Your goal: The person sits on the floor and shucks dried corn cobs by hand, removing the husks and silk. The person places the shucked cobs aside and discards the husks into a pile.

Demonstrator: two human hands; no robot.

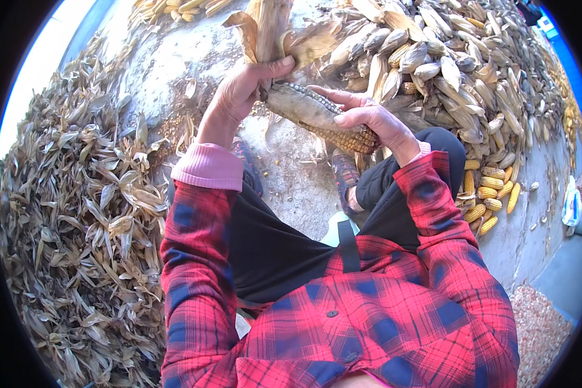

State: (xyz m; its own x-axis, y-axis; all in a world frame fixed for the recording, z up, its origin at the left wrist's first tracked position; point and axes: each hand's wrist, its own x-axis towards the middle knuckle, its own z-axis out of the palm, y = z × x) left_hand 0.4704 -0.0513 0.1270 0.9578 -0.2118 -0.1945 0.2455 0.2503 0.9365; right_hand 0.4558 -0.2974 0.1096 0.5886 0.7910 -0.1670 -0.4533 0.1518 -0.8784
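Note:
A partly husked ear of corn [322, 114] is held between both hands above the ground, tilted down to the right. A strip of pale husk still covers part of it, and rows of yellow-brown kernels show along the lower side and tip. My left hand [245, 89] grips the stem end, with peeled-back dry husk leaves [271, 29] standing up from its grasp. My right hand [376, 119] holds the ear near its tip, thumb on the near side and fingers on the far side.
Loose dry husks [87, 233] form a big heap on the left. Unhusked ears [431, 63] are piled at upper right. Bare yellow cobs [490, 194] lie beside my right knee, and more cobs [184, 7] lie at the top. A white plastic bag [571, 201] is far right.

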